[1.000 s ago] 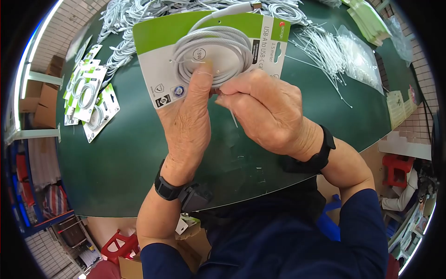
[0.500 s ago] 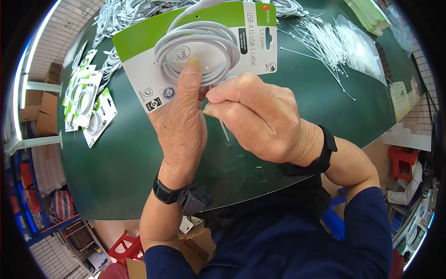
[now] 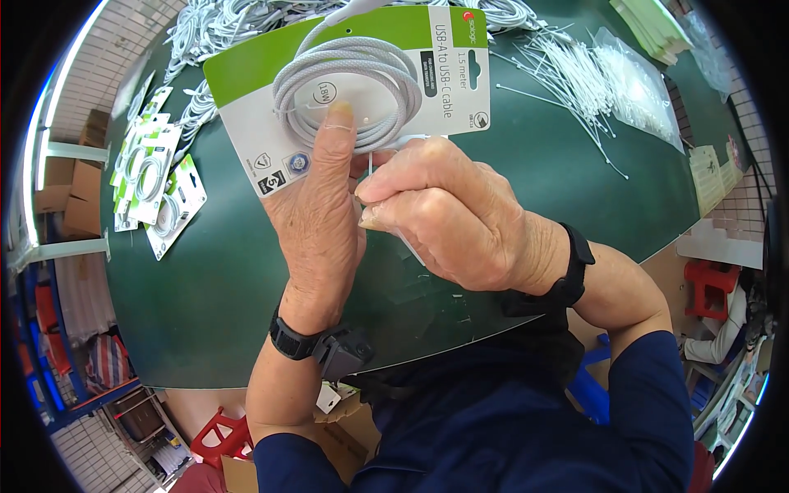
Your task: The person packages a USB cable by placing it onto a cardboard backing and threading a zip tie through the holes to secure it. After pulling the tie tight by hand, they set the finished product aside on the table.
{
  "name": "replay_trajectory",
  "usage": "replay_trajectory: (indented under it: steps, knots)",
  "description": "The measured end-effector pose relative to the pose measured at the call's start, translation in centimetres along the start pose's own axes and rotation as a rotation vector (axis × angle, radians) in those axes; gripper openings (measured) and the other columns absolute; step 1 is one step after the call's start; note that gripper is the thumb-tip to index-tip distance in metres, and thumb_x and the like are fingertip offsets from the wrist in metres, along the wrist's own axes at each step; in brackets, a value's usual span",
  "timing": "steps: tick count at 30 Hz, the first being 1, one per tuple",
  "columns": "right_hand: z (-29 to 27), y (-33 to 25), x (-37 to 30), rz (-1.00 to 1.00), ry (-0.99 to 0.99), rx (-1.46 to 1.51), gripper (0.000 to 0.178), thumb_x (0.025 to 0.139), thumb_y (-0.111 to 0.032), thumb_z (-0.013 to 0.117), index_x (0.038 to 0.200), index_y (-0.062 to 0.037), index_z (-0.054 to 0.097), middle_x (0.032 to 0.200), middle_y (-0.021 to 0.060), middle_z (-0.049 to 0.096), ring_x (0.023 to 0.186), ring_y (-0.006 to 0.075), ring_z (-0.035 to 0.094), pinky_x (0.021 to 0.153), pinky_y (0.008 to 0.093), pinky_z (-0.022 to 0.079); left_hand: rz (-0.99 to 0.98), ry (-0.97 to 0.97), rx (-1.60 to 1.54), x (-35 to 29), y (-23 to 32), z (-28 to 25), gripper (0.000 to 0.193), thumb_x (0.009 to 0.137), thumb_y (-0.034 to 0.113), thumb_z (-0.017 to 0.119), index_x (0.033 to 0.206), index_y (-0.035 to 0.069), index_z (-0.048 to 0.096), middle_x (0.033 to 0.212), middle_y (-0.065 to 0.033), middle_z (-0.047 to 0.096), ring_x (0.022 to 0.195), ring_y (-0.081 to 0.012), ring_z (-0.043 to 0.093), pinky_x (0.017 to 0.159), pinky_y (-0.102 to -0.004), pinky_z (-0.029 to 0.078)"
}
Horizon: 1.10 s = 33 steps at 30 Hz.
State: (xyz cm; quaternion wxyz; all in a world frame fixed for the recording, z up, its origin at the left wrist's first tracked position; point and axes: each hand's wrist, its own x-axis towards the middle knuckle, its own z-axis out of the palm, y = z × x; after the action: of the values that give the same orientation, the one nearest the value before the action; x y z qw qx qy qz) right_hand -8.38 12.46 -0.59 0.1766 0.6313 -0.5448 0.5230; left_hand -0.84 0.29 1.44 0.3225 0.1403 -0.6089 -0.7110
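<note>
A coiled light-grey braided cable (image 3: 403, 78) lies against a green and white cardboard card (image 3: 238, 74), held up over the table. My left hand (image 3: 320, 189) grips card and coil, its thumb pressed across the lower part of the coil and its fingers behind the card. Just beneath the coil, my right hand (image 3: 460, 214) pinches a thin white cable tie (image 3: 370, 164) between thumb and forefinger. The tie runs up to the card's lower edge, and its tail shows below the fingers. Where the tie passes behind the card is hidden.
Carded cables (image 3: 152, 177) lie in an overlapping pile at the left of the green table (image 3: 197, 320). Loose cables (image 3: 222, 25) are heaped along the far side. At the far right are scattered white cable ties (image 3: 567, 82), a clear plastic bag (image 3: 637, 90) and stacked green cards (image 3: 653, 29).
My right hand has drawn slightly down and toward me, and more of the tie shows between it and the card. The left hand, card and coil have barely moved.
</note>
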Motion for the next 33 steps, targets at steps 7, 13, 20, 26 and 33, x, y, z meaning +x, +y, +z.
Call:
replay_trajectory:
  steps: [7, 13, 20, 26, 33]
  knots:
    - [-0.2, 0.7, -0.1, 0.005, 0.015, 0.064, 0.029, 0.075, 0.009, 0.078, 0.095, -0.0001, 0.059, 0.102, 0.0161, 0.066, 0.078, 0.0272, 0.068, 0.066, 0.0334, 0.058, 0.006, -0.031, -0.101, 0.3, -0.8, -0.4, 0.048, 0.099, 0.015, 0.066, 0.140, 0.002, 0.045, 0.127, -0.0100, 0.060, 0.110, -0.0189, 0.063, 0.093, -0.0330, 0.054]
    - [-0.1, 0.9, 0.2, 0.066, 0.057, 0.041, 0.029, 0.075, 0.008, 0.080, 0.093, -0.0012, 0.059, 0.097, 0.0145, 0.070, 0.079, 0.0266, 0.069, 0.067, 0.0330, 0.058, 0.008, 0.010, -0.129, 0.5, -1.5, -0.4, 0.051, 0.098, 0.011, 0.065, 0.143, 0.003, 0.041, 0.129, -0.0107, 0.059, 0.111, -0.0209, 0.063, 0.095, -0.0356, 0.055]
    - [-0.8, 2.2, 0.5, 0.075, 0.085, -0.080, 0.021, 0.081, 0.003, 0.079, 0.091, -0.0006, 0.060, 0.090, 0.0125, 0.071, 0.076, 0.0196, 0.070, 0.064, 0.0277, 0.057, 0.010, 0.000, -0.136, 0.6, -1.9, -0.1, 0.047, 0.098, 0.006, 0.063, 0.141, 0.003, 0.044, 0.126, -0.0109, 0.061, 0.107, -0.0205, 0.066, 0.086, -0.0325, 0.058]
    - [-1.3, 2.4, 0.7, 0.445, 0.100, -0.021, 0.017, 0.082, 0.000, 0.080, 0.088, -0.0020, 0.064, 0.085, 0.0070, 0.072, 0.067, 0.0090, 0.066, 0.057, 0.0219, 0.052, -0.066, -0.015, -0.151, 0.1, -2.2, 0.2, 0.039, 0.096, 0.007, 0.067, 0.130, -0.003, 0.053, 0.113, -0.0123, 0.067, 0.091, -0.0173, 0.069, 0.065, -0.0274, 0.062]
    - [-1.4, 3.5, 0.6, 0.326, 0.097, -0.153, 0.015, 0.080, 0.001, 0.080, 0.088, -0.0041, 0.069, 0.082, 0.0026, 0.072, 0.062, 0.0094, 0.063, 0.055, 0.0227, 0.049, -0.082, -0.010, -0.172, 0.0, -2.5, 0.4, 0.034, 0.096, 0.007, 0.066, 0.127, -0.004, 0.057, 0.112, -0.0121, 0.067, 0.090, -0.0161, 0.069, 0.061, -0.0269, 0.062]
